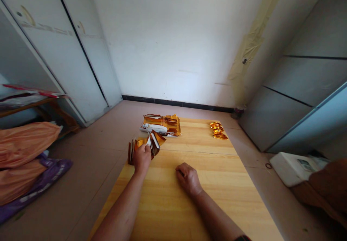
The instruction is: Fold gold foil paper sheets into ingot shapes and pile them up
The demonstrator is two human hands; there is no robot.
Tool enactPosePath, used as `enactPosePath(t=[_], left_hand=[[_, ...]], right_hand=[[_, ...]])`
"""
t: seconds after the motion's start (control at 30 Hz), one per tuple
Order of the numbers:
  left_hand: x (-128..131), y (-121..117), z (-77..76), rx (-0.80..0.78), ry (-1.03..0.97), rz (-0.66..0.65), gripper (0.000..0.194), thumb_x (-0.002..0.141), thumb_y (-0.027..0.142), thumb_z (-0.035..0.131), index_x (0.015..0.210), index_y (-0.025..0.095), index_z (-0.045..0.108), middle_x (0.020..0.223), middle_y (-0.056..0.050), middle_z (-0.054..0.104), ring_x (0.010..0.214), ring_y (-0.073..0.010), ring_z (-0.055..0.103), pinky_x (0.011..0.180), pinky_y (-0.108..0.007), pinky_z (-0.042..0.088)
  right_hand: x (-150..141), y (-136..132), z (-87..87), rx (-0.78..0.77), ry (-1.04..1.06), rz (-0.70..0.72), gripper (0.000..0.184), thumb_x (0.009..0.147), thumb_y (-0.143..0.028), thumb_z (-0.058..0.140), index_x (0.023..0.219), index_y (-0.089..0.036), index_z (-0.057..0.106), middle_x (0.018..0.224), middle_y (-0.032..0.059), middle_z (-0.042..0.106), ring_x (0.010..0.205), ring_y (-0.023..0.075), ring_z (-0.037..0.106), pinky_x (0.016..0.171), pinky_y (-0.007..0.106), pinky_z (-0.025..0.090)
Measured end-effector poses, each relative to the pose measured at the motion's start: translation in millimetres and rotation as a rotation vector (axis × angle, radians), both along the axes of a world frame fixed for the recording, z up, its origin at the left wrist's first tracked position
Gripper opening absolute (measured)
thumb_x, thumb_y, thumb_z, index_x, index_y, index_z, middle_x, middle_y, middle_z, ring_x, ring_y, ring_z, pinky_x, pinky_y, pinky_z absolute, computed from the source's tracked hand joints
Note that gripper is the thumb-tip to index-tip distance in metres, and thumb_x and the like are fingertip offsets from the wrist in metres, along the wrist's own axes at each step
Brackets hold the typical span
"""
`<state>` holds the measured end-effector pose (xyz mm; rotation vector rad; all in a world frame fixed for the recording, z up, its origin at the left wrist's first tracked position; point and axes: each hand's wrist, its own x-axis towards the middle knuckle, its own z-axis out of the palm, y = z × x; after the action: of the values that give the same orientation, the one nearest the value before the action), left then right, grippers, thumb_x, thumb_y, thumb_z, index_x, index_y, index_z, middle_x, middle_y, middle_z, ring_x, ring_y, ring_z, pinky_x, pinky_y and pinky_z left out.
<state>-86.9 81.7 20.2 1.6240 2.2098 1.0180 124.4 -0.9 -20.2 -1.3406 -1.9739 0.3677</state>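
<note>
My left hand [142, 157] is closed on folded gold paper [156, 139] at the left edge of the wooden table [217, 194]. More gold and brown-edged folded sheets [131, 150] stand fanned out just left of that hand. Behind it lies a larger stack of gold foil paper [172, 123] with white undersides showing. My right hand [188, 177] rests on the tabletop as a loose fist, apart from the paper, and nothing sticks out of it. At the far right corner sits a short row of shiny folded gold foil pieces [217, 130].
A white wall [168, 45] rises beyond the table. Pale cabinets [54, 45] stand at the left, above peach and purple bags [24, 161]. To the right are a grey refrigerator-like cabinet [287, 100] and a white box [292, 166] on the floor.
</note>
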Motion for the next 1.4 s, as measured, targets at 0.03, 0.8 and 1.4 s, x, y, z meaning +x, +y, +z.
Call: enactPosePath(t=[0.03,0.8,1.4], left_hand=[[1,-2,2.4,-0.001,0.013,0.013,0.031,0.082,0.029,0.039,0.064,0.02,0.062,0.055,-0.003,0.054,0.06,-0.0195,0.052,0.058,-0.03,0.035],[21,-32,18.9,0.297,-0.397,-0.026,0.029,0.083,0.041,0.041,0.062,0.021,0.041,0.054,0.003,0.044,0.056,-0.0135,0.046,0.058,-0.026,0.04],[106,-95,8.7,0.041,-1.19,-0.532,0.03,0.068,0.027,0.066,0.095,0.016,0.058,0.088,-0.005,0.067,0.083,-0.019,0.064,0.074,-0.028,0.051]], right_hand=[[0,0,-0.1,0.001,-0.004,0.001,0.016,0.078,-0.011,0.047,0.075,-0.019,0.06,0.073,0.0022,0.061,0.069,0.0129,0.057,0.064,0.02,0.042],[2,0,1.1,0.001,0.011,0.014,0.016,0.081,-0.014,0.047,0.077,-0.019,0.061,0.074,0.0027,0.062,0.07,0.0132,0.058,0.065,0.022,0.044],[7,1,39.9,0.166,-0.216,-0.229,0.043,0.08,-0.013,0.052,0.122,-0.024,0.052,0.121,0.0099,0.058,0.082,0.0185,0.063,0.066,0.026,0.048]])
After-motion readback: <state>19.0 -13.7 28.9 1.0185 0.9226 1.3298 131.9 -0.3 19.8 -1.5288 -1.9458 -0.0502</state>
